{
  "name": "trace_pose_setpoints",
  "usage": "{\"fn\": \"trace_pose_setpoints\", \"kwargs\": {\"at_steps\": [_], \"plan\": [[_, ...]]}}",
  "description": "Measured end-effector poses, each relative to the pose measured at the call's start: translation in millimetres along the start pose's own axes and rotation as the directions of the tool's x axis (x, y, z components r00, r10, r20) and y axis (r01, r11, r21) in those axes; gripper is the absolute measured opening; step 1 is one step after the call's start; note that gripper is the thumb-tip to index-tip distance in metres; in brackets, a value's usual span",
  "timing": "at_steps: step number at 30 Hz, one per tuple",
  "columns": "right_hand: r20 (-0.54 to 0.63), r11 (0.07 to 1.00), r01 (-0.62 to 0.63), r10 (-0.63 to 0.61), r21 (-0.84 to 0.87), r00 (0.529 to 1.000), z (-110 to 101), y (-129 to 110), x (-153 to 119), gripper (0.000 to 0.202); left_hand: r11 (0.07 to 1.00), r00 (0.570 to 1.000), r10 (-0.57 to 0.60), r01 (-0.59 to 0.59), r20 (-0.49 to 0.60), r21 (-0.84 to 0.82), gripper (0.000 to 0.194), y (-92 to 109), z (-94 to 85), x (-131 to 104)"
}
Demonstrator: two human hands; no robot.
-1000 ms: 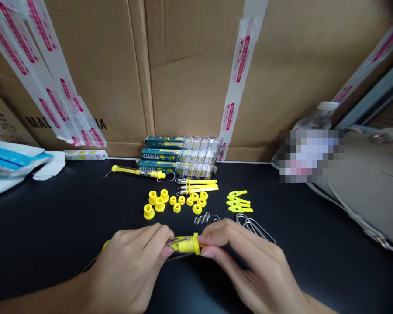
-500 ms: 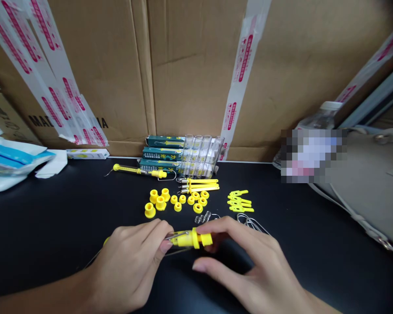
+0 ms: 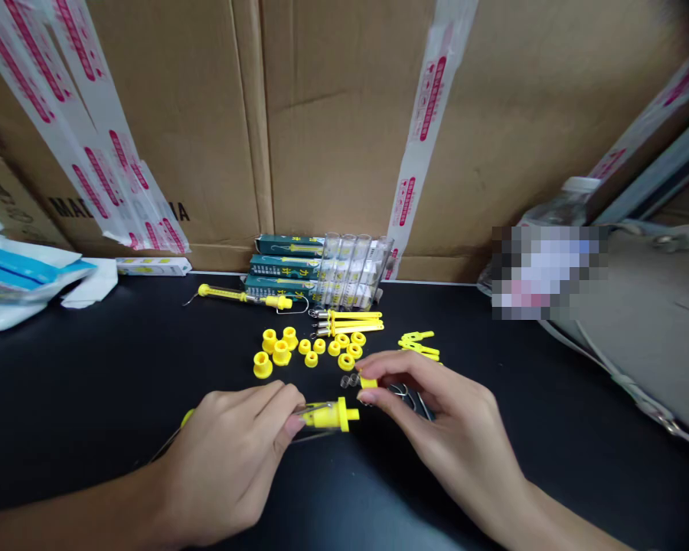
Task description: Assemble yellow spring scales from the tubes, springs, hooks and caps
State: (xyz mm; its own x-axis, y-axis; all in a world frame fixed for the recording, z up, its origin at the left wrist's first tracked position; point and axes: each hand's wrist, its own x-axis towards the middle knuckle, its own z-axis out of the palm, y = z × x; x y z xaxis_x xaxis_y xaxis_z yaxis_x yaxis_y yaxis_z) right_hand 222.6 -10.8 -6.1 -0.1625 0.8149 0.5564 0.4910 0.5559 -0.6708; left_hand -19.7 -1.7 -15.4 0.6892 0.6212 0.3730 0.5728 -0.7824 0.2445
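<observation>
My left hand (image 3: 235, 451) is wrapped round a clear tube with a yellow end piece (image 3: 328, 415) pointing right and a thin wire along it. Between the thumb and fingers of my right hand (image 3: 442, 421) is a small yellow cap (image 3: 368, 381), up and to the right of the tube's end and apart from it. Small springs (image 3: 350, 380) lie just beyond that cap. Behind them are yellow rings (image 3: 346, 361), flanged yellow caps (image 3: 281, 352) and yellow rods with metal ends (image 3: 353, 325). Flat yellow clips (image 3: 419, 348) and wire hooks are partly covered by my right hand.
An assembled yellow spring scale (image 3: 223, 294) lies at the back left. Green boxes (image 3: 284, 266) and clear tubes (image 3: 344, 268) stand against a large carton (image 3: 333, 138). A bottle (image 3: 563, 207) and a grey bag (image 3: 654, 321) are at the right, a blue-white packet (image 3: 28, 275) at the left.
My right hand has come off the tube's end and moved up and away with the small yellow cap in its fingers. A narrow yellow tip now shows at the tube's end. My left hand has barely moved.
</observation>
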Motion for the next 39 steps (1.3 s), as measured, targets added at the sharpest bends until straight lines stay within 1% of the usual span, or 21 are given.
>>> {"fn": "trace_pose_setpoints", "kwargs": {"at_steps": [4, 6, 11, 20, 23, 26, 28, 31, 35, 37, 39], "plan": [[0.037, 0.992, 0.114, -0.112, -0.061, 0.993, 5.1, 6.0, 10.8, 0.018, 1.0, 1.0, -0.004, 0.004, 0.018, 0.014, 0.026, 0.6, 0.2, 0.2], [0.065, 0.988, 0.134, -0.129, -0.081, 0.989, 9.8, 7.4, 15.0, 0.022, 1.0, 1.0, -0.006, 0.006, 0.026, 0.014, 0.027, 1.0, 0.0, 0.7], [0.118, 0.987, 0.063, -0.045, -0.15, 0.992, 20.5, 6.8, 21.0, 0.024, 1.0, 0.999, -0.013, 0.012, 0.039, 0.029, 0.031, 2.1, -0.4, 1.0], [0.209, 0.982, 0.076, -0.039, -0.174, 0.977, 31.4, 10.5, 19.3, 0.035, 0.998, 0.999, 0.023, -0.026, 0.048, 0.053, 0.031, 4.1, -6.4, 7.3], [0.191, 0.98, 0.075, -0.038, -0.187, 0.981, 30.5, 10.5, 16.7, 0.032, 0.998, 0.999, 0.028, -0.031, 0.042, 0.056, 0.031, 4.6, -7.0, 7.8], [0.148, 0.97, 0.066, -0.031, -0.233, 0.988, 28.2, 8.5, 12.9, 0.02, 0.998, 0.999, 0.029, -0.032, 0.042, 0.058, 0.031, 5.2, -6.5, 6.9], [0.14, 0.959, 0.055, -0.016, -0.277, 0.99, 27.4, 6.7, 10.2, 0.014, 0.997, 0.999, 0.034, -0.037, 0.038, 0.067, 0.031, 5.7, -6.4, 6.4], [0.164, 0.95, 0.063, -0.013, -0.307, 0.986, 27.8, 4.7, 7.5, 0.012, 0.996, 0.999, 0.041, -0.043, 0.027, 0.075, 0.032, 6.1, -6.5, 6.4], [0.192, 0.952, 0.093, -0.037, -0.292, 0.981, 28.6, 4.3, 7.8, 0.012, 0.997, 0.999, 0.035, -0.036, 0.023, 0.068, 0.032, 5.0, -6.7, 7.6], [0.172, 0.947, 0.106, -0.055, -0.302, 0.984, 27.9, 5.5, 8.9, 0.012, 0.997, 0.999, 0.033, -0.035, 0.027, 0.064, 0.031, 4.4, -6.4, 7.9], [0.12, 0.925, 0.122, -0.084, -0.36, 0.989, 26.9, 7.6, 9.9, 0.014, 0.998, 0.999, 0.034, -0.036, 0.032, 0.06, 0.03, 4.3, -6.2, 7.5]]}}
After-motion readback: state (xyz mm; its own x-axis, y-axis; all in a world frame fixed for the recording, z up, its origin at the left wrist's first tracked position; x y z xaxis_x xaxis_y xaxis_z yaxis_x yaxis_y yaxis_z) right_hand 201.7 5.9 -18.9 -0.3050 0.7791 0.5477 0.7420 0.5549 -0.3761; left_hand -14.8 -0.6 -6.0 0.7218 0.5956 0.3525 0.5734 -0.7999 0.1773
